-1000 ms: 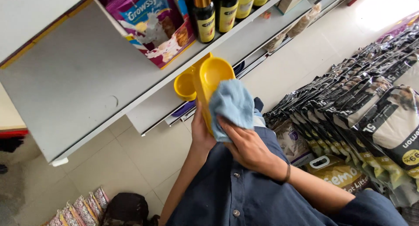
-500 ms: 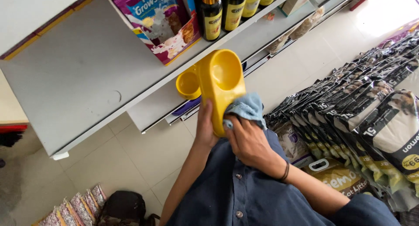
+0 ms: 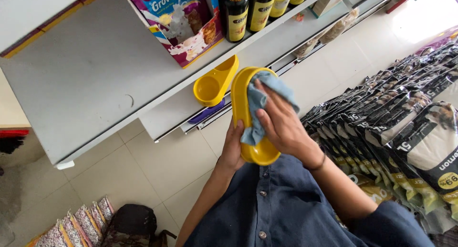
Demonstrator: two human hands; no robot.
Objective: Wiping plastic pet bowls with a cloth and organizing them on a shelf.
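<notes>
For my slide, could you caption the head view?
Right hand wipes yellow double bowl with blue cloth; left hand holds it.

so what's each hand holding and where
Left hand grips the yellow double bowl near its lower end; right hand presses a blue cloth into it.
</notes>
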